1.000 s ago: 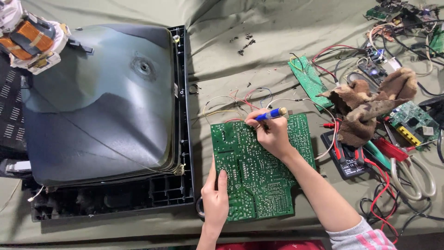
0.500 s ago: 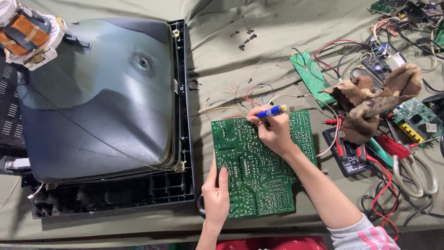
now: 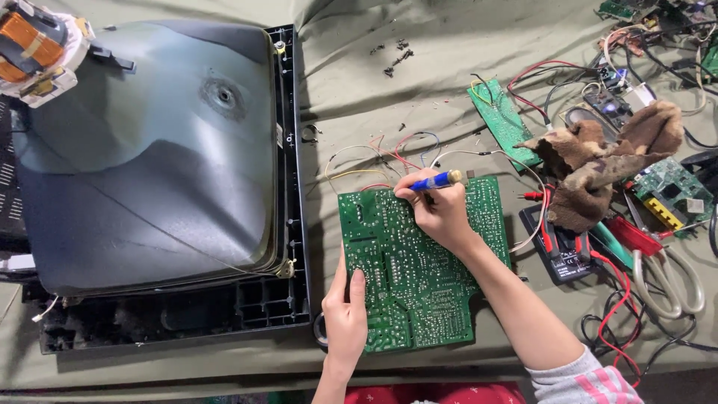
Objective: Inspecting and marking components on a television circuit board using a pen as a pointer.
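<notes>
Two hands worked the board (image 3: 419,277) lying on the tabletop: the left hand (image 3: 345,318) lay flat, pinning its edge, while the right hand (image 3: 440,213) had its grip clamped on a screwdriver (image 3: 436,180). A slip could have gouged traces or snagged the wires (image 3: 389,153).

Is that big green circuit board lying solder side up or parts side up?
Solder side up. The green circuit board lies flat on the cloth, showing rows of silvery solder dots; no components stand on its visible face.

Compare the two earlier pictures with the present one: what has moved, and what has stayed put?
Hardly anything moved. The right hand still grips the blue-handled tool at the top edge of the green circuit board; the left hand still steadies the board's lower left edge. The picture tube is unmoved.
</notes>
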